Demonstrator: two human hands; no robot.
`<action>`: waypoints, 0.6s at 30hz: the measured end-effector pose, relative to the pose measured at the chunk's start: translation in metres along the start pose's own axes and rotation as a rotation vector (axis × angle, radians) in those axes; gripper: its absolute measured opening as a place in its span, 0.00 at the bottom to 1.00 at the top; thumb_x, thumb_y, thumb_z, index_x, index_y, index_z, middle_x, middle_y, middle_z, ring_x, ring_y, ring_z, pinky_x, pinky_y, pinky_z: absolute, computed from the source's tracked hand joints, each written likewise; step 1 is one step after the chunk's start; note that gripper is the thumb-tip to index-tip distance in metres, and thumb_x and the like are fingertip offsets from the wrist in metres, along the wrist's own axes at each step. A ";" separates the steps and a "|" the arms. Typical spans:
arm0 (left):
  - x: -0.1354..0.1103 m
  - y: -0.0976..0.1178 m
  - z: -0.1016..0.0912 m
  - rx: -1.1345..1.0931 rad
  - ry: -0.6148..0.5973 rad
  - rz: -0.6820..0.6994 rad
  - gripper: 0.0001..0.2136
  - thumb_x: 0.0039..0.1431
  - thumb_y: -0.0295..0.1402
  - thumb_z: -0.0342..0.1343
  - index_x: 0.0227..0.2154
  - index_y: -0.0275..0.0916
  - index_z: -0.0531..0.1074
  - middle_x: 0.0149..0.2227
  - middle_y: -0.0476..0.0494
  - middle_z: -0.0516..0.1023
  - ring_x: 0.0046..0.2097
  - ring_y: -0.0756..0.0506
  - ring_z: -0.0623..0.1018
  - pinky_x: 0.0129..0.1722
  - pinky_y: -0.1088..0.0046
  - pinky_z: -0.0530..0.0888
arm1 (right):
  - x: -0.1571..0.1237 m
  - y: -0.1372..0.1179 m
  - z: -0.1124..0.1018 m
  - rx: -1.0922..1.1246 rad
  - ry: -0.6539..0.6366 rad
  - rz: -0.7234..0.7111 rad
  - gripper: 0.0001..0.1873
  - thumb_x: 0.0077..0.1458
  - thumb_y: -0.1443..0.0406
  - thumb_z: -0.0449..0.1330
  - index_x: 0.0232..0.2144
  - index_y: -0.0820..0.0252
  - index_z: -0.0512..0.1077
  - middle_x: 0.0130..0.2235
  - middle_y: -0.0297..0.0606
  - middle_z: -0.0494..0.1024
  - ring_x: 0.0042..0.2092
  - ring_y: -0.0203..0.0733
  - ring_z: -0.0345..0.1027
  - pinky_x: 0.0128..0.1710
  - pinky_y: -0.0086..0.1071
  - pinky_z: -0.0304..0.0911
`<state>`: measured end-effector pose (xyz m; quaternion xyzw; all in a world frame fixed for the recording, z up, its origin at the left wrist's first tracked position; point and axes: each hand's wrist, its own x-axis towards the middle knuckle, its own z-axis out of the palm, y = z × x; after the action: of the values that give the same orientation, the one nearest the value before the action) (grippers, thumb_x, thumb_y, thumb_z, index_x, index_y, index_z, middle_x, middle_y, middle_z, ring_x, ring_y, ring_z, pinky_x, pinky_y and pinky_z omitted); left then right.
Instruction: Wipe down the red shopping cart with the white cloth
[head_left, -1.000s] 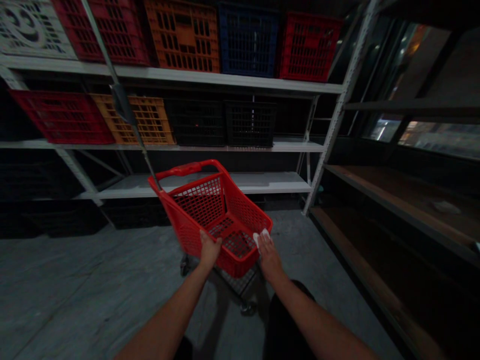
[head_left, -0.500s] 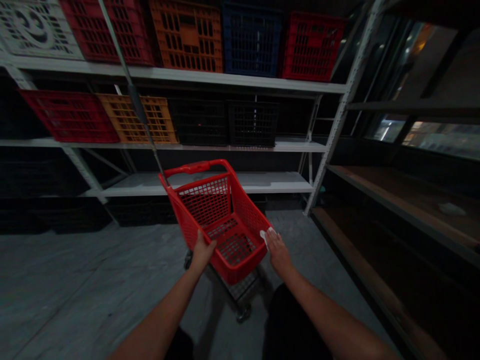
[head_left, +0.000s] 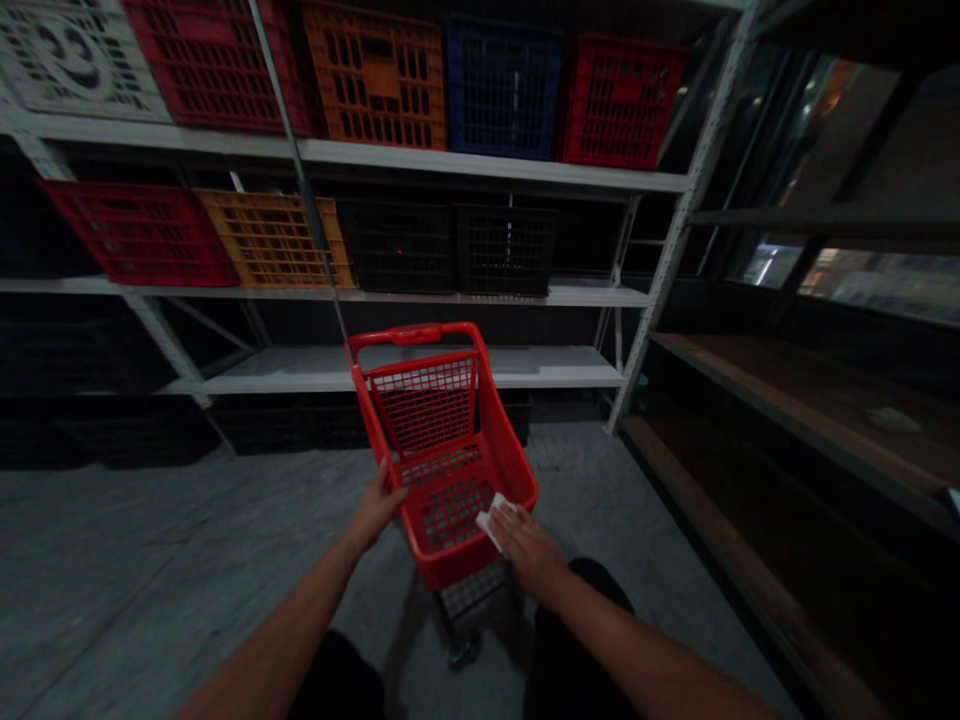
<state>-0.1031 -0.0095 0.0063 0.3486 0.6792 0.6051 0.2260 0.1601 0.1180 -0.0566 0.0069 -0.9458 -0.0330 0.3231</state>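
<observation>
A small red plastic shopping cart (head_left: pixel 469 567) stands on the floor before me, its handle pointing away toward the shelves. A thin pole (head_left: pixel 279 95) rises from the left end of that handle. My left hand (head_left: pixel 375 508) grips the left rim of the basket, thumb on the inner side. In my right hand (head_left: pixel 531 552) is a white cloth (head_left: pixel 493 520), pressed under the fingers against the front right corner of the rim. Part of the cloth sticks out past the fingertips.
A white metal rack (head_left: pixel 480 163) runs behind the cart, bearing plastic crates such as an orange one (head_left: pixel 382 80) and a blue one (head_left: pixel 504 95). To the right is a dark shelf unit (head_left: pixel 750 385). Grey concrete floor (head_left: pixel 150 560) lies around the cart.
My right hand has slid the cloth from the right rim toward the front corner, nearer me. The cart has turned slightly, its handle and pole shifting right. My left hand stays on the left rim.
</observation>
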 end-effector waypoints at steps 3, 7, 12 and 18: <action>-0.002 0.001 -0.010 -0.057 -0.094 -0.068 0.34 0.43 0.37 0.56 0.55 0.42 0.53 0.47 0.42 0.74 0.41 0.44 0.77 0.30 0.71 0.76 | -0.009 0.034 -0.010 -0.029 -0.024 -0.006 0.31 0.55 0.77 0.41 0.61 0.63 0.49 0.60 0.42 0.58 0.63 0.42 0.43 0.59 0.45 0.52; 0.005 -0.001 -0.022 0.004 -0.144 -0.102 0.36 0.46 0.33 0.52 0.59 0.44 0.45 0.49 0.42 0.72 0.38 0.47 0.77 0.29 0.72 0.75 | -0.002 0.067 -0.012 -0.069 0.079 0.160 0.34 0.52 0.80 0.40 0.62 0.64 0.46 0.59 0.48 0.60 0.63 0.43 0.43 0.58 0.50 0.51; 0.014 0.009 -0.021 0.495 0.088 -0.019 0.29 0.50 0.29 0.47 0.58 0.41 0.52 0.53 0.41 0.68 0.51 0.43 0.71 0.47 0.64 0.71 | 0.004 0.049 0.005 0.001 0.112 0.168 0.33 0.53 0.79 0.40 0.62 0.62 0.47 0.59 0.45 0.59 0.63 0.41 0.43 0.58 0.47 0.51; -0.032 0.019 0.044 1.209 -0.042 0.208 0.22 0.61 0.37 0.33 0.41 0.34 0.72 0.45 0.34 0.75 0.48 0.40 0.73 0.56 0.53 0.56 | -0.011 0.008 0.019 0.037 0.053 0.094 0.29 0.57 0.76 0.40 0.61 0.65 0.49 0.60 0.45 0.58 0.64 0.44 0.40 0.58 0.46 0.53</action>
<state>-0.0462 -0.0033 0.0138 0.4914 0.8600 0.1246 -0.0585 0.1573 0.1273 -0.0784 -0.0309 -0.9365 -0.0003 0.3492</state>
